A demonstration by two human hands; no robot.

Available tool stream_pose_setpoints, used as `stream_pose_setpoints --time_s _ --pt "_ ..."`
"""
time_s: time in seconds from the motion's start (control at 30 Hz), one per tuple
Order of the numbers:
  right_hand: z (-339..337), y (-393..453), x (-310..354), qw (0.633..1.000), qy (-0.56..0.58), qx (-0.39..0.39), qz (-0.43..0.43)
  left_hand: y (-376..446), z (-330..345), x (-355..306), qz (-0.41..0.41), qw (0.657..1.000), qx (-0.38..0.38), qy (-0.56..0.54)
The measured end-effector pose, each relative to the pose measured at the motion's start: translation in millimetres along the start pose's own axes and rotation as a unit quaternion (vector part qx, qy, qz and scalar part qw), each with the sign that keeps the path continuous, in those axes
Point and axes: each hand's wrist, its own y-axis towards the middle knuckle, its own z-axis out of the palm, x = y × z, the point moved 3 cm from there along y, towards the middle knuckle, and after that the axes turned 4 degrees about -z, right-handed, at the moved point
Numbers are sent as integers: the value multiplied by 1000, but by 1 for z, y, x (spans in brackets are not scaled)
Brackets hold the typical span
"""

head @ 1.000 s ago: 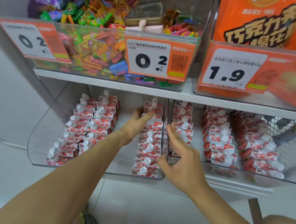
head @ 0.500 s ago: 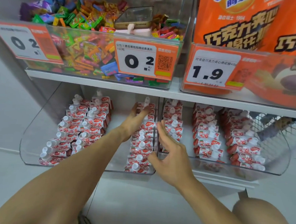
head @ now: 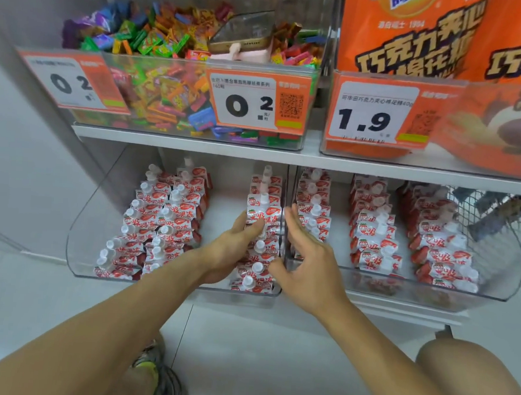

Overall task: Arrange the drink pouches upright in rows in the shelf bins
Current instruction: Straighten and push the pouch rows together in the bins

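Observation:
Red-and-white drink pouches with white caps stand in rows in two clear bins on the lower shelf. The left bin (head: pixel 79 247) holds two rows at its left (head: pixel 160 218) and one row along its right wall (head: pixel 263 203). My left hand (head: pixel 231 250) lies against the left side of that right row, fingers curled onto a pouch about midway. My right hand (head: pixel 307 261) hovers with straight spread fingers over the wall between the bins, by the right bin's first row (head: pixel 314 200). The right bin (head: pixel 491 291) carries two further rows (head: pixel 373 231).
The upper shelf (head: pixel 195 146) carries a clear bin of colourful candies (head: pixel 168 94) with a phone (head: pixel 244 34) lying on top, and a bin of orange snack bags (head: pixel 415 36). A wire basket (head: pixel 490 211) sits at the far right. My knee (head: pixel 467 381) and shoe (head: pixel 157 374) are below.
My left hand slid from the back of the row toward the front, now at its middle. My right hand stayed over the divider. The camera moved closer.

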Motion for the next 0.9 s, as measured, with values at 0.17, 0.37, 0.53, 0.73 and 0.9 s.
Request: stream_pose_setpoints --time_s 0.17,0.37,0.53,0.73,0.9 --pt "-1 1 -2 1000 2 4 2 -15 6 2 -55 998 10 8" --pt "-1 0 -2 1000 7 1 4 -17 7 0 -57 998 -21 -4" --pt "0 -1 -2 1000 4 -3 7 -23 14 -7 -58 998 -19 -16" --pt "-2 -3 -1 1000 -7 4 4 -45 5 -9 -30 988 -17 151" --pt "-21 0 42 989 -104 -95 -43 -99 -81 -33 171 895 -219 348"
